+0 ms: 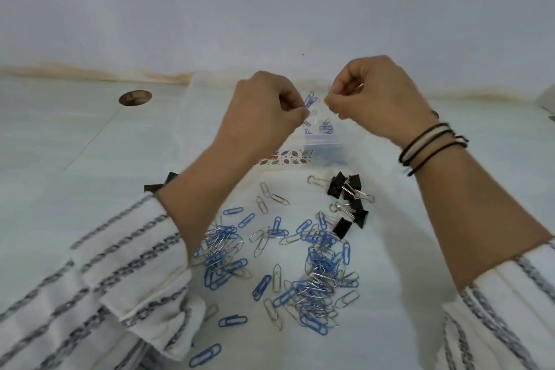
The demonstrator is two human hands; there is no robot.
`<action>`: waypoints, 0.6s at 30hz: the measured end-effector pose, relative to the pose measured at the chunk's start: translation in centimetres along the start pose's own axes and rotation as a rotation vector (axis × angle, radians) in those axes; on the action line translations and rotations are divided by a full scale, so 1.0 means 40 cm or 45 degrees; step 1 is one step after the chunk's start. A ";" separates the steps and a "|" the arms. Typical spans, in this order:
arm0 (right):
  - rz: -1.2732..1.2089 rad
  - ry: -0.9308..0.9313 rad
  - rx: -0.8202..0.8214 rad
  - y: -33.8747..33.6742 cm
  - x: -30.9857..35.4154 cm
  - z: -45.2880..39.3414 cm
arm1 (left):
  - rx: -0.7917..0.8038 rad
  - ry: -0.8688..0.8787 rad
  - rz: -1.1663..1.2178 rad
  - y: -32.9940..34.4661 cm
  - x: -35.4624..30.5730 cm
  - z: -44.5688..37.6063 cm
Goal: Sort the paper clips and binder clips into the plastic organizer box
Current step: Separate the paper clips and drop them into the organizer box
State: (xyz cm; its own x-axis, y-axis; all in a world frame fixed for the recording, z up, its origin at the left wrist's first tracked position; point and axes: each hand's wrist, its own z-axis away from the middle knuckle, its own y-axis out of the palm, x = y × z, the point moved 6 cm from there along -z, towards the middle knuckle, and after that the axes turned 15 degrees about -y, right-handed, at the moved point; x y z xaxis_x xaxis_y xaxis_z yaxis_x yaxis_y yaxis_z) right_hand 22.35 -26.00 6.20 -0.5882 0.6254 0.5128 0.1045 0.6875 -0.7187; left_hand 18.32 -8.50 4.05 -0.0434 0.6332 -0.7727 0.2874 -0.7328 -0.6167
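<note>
My left hand (267,108) and my right hand (372,96) are raised above the table, each pinching an edge of a small clear plastic bag (318,117) that hangs between them. A few blue paper clips (310,98) are still inside the bag. Below it, many blue and silver paper clips (315,276) lie scattered and heaped on the white table, with another heap (219,246) by my left forearm. Several black binder clips (348,192) lie at the right of the pile. A translucent plastic thing with a colourful dotted strip (285,158) lies behind the pile; what it is I cannot tell.
More black binder clips (166,182) peek out from under my left forearm. A round cable hole (135,97) is cut in the white table (90,159) at the far left. A white wall (270,9) closes off the back.
</note>
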 end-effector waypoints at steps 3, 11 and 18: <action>0.054 0.052 0.065 0.032 -0.027 0.002 | 0.030 0.064 0.128 0.031 -0.005 0.013; 0.074 -0.117 0.271 -0.043 0.091 0.003 | 0.501 0.225 -0.306 -0.015 -0.064 0.050; 0.417 -0.311 1.444 0.148 0.199 0.141 | 0.936 0.052 -1.468 0.041 0.048 0.114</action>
State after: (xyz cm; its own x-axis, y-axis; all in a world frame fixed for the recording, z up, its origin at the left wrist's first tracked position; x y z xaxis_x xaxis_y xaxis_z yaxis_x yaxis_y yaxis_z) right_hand 13.77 -19.05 3.39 -0.8145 0.5389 0.2149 -0.4153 -0.2828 -0.8646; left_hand 14.32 -9.63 0.86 0.1215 0.9666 0.2259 -0.4627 0.2565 -0.8486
